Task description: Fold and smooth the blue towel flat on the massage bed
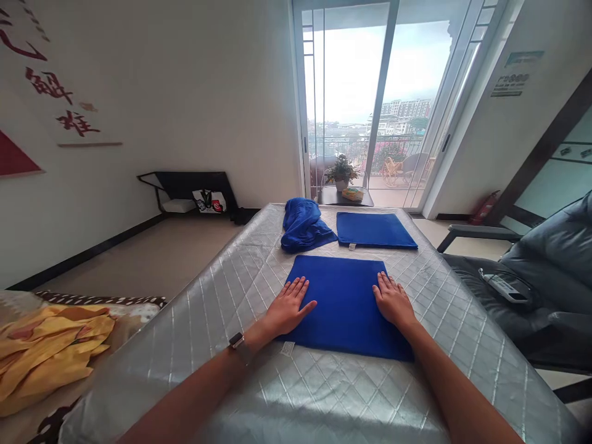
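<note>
A folded blue towel (pixel 345 305) lies flat on the silver quilted table cover (pixel 240 277) in front of me. My left hand (pixel 289 306) rests open and palm down on the towel's left edge. My right hand (pixel 392 300) rests open and flat on its right edge. Neither hand grips anything. Farther back lies a second folded blue towel (pixel 374 230), and to its left a crumpled pile of blue towels (pixel 303 225). A watch sits on my left wrist.
A yellow patterned cloth (pixel 46 351) lies at the left. A dark massage chair (pixel 531 277) with a remote stands at the right. Behind the table are a small stand with a potted plant (pixel 341 172), glass balcony doors and a black rack (pixel 194 191) by the wall.
</note>
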The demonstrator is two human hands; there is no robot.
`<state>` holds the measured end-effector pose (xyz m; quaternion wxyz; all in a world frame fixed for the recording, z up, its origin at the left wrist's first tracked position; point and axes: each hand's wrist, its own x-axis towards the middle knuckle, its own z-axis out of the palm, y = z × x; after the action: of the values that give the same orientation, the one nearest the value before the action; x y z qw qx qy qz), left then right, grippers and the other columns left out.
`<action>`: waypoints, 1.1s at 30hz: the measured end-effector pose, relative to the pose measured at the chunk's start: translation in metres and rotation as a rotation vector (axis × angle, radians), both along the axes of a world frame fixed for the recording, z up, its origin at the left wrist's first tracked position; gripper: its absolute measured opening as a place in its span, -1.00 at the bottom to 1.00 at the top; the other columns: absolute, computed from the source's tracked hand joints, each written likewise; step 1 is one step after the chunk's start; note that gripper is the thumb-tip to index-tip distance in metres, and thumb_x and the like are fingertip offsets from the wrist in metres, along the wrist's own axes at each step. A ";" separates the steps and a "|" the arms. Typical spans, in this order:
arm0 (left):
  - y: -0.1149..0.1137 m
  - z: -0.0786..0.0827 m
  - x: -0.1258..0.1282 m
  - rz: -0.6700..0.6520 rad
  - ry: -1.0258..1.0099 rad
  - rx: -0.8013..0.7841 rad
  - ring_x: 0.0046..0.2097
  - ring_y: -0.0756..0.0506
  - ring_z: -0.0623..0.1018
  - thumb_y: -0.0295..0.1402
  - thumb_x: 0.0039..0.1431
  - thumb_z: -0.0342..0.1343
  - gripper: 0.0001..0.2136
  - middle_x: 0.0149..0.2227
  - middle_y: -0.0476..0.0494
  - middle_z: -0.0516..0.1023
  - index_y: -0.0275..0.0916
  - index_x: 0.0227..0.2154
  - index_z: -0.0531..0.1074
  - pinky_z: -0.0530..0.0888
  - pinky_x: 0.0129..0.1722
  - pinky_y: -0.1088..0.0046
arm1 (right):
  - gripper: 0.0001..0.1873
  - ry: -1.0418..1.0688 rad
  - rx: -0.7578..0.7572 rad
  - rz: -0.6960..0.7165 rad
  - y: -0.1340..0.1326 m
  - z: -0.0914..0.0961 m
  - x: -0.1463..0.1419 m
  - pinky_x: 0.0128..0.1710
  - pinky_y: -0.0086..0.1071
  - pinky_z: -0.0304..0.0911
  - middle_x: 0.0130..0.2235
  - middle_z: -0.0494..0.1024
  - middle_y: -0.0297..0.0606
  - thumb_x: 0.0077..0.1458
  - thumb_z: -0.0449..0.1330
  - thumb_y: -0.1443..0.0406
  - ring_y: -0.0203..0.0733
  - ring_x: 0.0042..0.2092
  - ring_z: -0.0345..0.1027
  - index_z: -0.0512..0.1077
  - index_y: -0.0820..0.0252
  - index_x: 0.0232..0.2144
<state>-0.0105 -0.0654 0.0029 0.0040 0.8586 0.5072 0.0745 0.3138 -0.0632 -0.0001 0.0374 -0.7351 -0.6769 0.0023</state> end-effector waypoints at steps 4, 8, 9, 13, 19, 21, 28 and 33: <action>-0.006 0.000 -0.003 0.016 -0.032 0.002 0.42 -0.17 -0.01 0.11 0.40 -0.40 -0.29 0.42 -0.21 0.00 -0.29 0.39 0.02 -0.03 0.38 0.19 | -0.35 -0.055 0.020 -0.009 -0.001 0.003 -0.003 0.36 -0.14 -0.20 0.42 0.01 -0.19 0.36 -0.27 0.16 -0.06 0.41 -0.15 0.00 0.34 0.39; -0.004 0.001 0.000 0.014 -0.058 -0.010 0.42 -0.18 0.00 0.12 0.39 -0.40 -0.28 0.42 -0.22 0.00 -0.30 0.38 0.03 -0.03 0.38 0.17 | -0.37 -0.190 0.123 0.044 -0.014 0.013 -0.006 0.38 -0.05 -0.36 0.40 0.05 -0.14 0.34 -0.25 0.22 -0.01 0.42 -0.19 0.06 0.39 0.36; -0.004 0.000 0.000 0.016 -0.063 -0.013 0.42 -0.18 0.00 0.12 0.39 -0.41 -0.28 0.42 -0.23 -0.01 -0.30 0.38 0.03 -0.02 0.38 0.17 | -0.37 -0.220 0.146 0.072 -0.020 0.015 -0.006 0.38 -0.04 -0.42 0.40 0.04 -0.13 0.34 -0.25 0.24 -0.01 0.42 -0.21 0.07 0.40 0.36; -0.004 -0.001 0.000 0.015 -0.063 -0.015 0.42 -0.18 -0.01 0.13 0.38 -0.43 -0.26 0.41 -0.24 -0.01 -0.34 0.38 0.03 -0.02 0.38 0.17 | -0.36 -0.218 0.080 0.085 -0.044 0.014 -0.004 0.39 -0.04 -0.38 0.41 0.02 -0.15 0.34 -0.25 0.21 -0.02 0.42 -0.22 0.04 0.36 0.37; -0.004 0.001 -0.003 0.024 -0.043 -0.004 0.43 -0.18 -0.02 0.12 0.39 -0.43 -0.25 0.41 -0.26 -0.02 -0.39 0.37 0.05 -0.03 0.39 0.17 | -0.33 -0.119 -0.071 0.022 -0.056 0.003 -0.002 0.37 -0.11 -0.19 0.43 -0.11 -0.24 0.36 -0.30 0.13 -0.09 0.42 -0.20 -0.10 0.31 0.41; -0.005 0.003 -0.001 0.028 -0.041 0.030 0.42 -0.19 0.00 0.11 0.39 -0.41 -0.26 0.40 -0.29 0.01 -0.39 0.36 0.09 -0.01 0.39 0.16 | -0.33 -0.103 -0.069 0.023 -0.055 0.002 -0.002 0.37 -0.11 -0.21 0.44 -0.12 -0.24 0.37 -0.30 0.12 -0.09 0.43 -0.22 -0.11 0.31 0.41; -0.027 0.014 0.052 -0.221 -0.059 0.076 0.42 -0.18 -0.02 0.09 0.41 -0.38 -0.29 0.40 -0.31 0.03 -0.39 0.34 0.11 -0.01 0.39 0.20 | -0.33 -0.066 -0.045 0.038 -0.053 0.002 -0.001 0.37 -0.09 -0.23 0.43 -0.11 -0.22 0.37 -0.30 0.13 -0.08 0.43 -0.23 -0.10 0.32 0.41; -0.032 0.013 0.133 -0.424 -0.138 0.031 0.42 -0.13 -0.02 0.09 0.41 -0.41 -0.29 0.40 -0.29 0.04 -0.39 0.36 0.06 -0.03 0.38 0.26 | -0.34 -0.076 -0.020 0.063 -0.054 -0.001 0.001 0.36 -0.07 -0.19 0.43 -0.08 -0.17 0.36 -0.26 0.16 -0.06 0.42 -0.20 -0.06 0.34 0.40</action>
<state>0.1220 -0.0971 0.0157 0.0411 0.9388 0.3127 0.1385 0.3149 -0.1172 -0.0013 0.0045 -0.7135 -0.7004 -0.0177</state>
